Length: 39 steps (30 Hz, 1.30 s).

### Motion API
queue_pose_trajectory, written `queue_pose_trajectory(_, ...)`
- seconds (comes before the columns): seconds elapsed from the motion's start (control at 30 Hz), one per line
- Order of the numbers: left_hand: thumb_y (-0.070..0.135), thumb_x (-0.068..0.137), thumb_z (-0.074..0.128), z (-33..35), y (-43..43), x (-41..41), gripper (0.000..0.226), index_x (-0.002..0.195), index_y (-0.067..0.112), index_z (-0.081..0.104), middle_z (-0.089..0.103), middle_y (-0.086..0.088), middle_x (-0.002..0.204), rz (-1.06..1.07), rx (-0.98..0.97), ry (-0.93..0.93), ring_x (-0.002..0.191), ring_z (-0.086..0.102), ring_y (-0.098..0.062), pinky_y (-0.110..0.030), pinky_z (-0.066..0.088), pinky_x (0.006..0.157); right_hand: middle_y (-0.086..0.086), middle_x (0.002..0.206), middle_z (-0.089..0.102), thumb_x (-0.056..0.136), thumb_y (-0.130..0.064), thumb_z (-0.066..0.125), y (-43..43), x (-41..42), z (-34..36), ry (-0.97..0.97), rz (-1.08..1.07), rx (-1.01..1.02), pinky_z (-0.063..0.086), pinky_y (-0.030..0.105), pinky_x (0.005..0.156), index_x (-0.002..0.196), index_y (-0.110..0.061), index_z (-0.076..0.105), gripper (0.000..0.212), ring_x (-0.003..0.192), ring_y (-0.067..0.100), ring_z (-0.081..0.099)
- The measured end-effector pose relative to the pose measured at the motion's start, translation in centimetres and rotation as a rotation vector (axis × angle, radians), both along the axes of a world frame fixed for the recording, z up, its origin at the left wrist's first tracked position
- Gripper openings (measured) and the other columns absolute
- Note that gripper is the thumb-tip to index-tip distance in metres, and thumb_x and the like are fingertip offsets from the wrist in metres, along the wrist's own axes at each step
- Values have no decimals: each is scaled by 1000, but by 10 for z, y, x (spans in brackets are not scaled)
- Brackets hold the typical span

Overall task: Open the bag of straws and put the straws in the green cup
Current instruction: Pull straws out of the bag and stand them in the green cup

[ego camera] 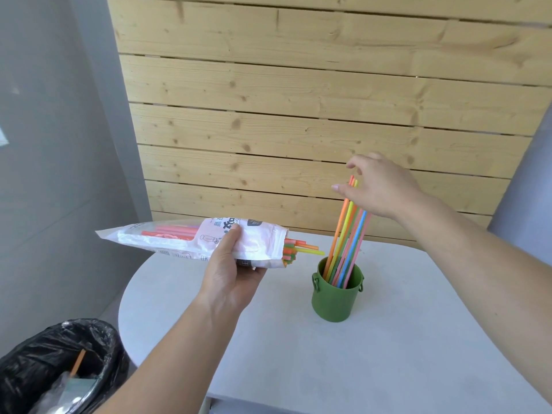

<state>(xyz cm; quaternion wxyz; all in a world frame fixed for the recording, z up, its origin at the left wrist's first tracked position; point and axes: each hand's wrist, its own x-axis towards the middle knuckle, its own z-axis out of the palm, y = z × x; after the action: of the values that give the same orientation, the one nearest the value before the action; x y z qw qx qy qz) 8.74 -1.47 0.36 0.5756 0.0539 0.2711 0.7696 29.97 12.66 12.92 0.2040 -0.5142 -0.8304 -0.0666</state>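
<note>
Several light, stiff straws (303, 248) jut from the soft bag (179, 240) the left hand (230, 273) grips; the open right hand (385, 186) should pinch their tips.

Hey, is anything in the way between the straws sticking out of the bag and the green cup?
Nothing visible: only table surface lies between the straws poking from the bag and the green cup. The standing straws fill part of the cup's mouth, with the right hand over their tips.
</note>
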Motion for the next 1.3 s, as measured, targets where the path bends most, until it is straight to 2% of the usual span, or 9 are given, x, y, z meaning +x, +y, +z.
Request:
queue_pose_trajectory(0.1,23,98,67,4,-2,1,47,138,1,57,69,-22,132,10,10,0,123,65,-42,-57,48,107,10,117,60,93,-50,58,-16,7,0,94,5,235,46,40,87,121,-13,65,47,120,33,49)
queue_pose_trajectory(0.2,22,98,66,9,-4,2,47,138,0,57,68,-22,133,15,17,4,123,65,-43,-57,48,107,7,90,62,93,-32,59,-48,7,-13,267,126,395,44,35,69,93,-10,68,24,91,30,55)
queue_pose_trajectory(0.3,22,96,68,15,-6,4,48,137,0,57,68,-23,133,28,14,10,123,65,-42,-57,48,108,-4,66,57,96,-38,52,-86,-1,-37,400,136,155,38,33,57,75,-17,57,31,66,24,53)
queue_pose_trajectory(0.43,24,96,68,22,-11,10,51,139,-1,56,67,-24,134,43,0,20,124,65,-42,-56,50,106,-1,64,63,95,-62,40,-110,-13,-65,574,9,-448,46,34,60,82,-22,54,45,59,18,59)
queue_pose_trajectory(0.53,24,100,63,26,-14,19,34,125,1,64,74,-16,121,24,-13,87,111,73,-32,-44,62,85,2,58,60,95,-57,49,-115,-23,-76,877,20,-698,39,25,49,88,-15,55,43,40,13,47)
queue_pose_trajectory(0.6,21,100,62,26,-14,23,18,112,8,68,78,-9,103,8,4,119,91,77,-23,-36,63,70,3,56,56,96,-47,56,-117,-27,-80,1028,50,-754,33,22,42,86,-12,57,36,40,16,41)
queue_pose_trajectory(0.77,21,103,59,28,-14,27,15,104,9,68,79,-7,91,-15,20,189,81,78,-21,-36,62,67,1,56,55,97,-22,63,-118,-29,-82,1234,116,-780,32,21,40,89,-7,64,17,42,13,41)
queue_pose_trajectory(0.97,25,93,71,25,-12,18,59,142,-1,53,64,-26,138,37,14,106,127,63,-42,-57,49,107,5,62,51,97,-15,62,-112,-18,-80,1331,81,-749,32,25,41,83,-8,61,15,42,13,41)
queue_pose_trajectory(1.3,25,96,68,25,-13,20,50,138,-1,57,68,-23,133,31,-1,84,121,68,-38,-52,56,99,1,53,51,93,-16,70,-111,-14,-80,1334,109,-798,31,23,38,85,-6,63,14,41,12,39)
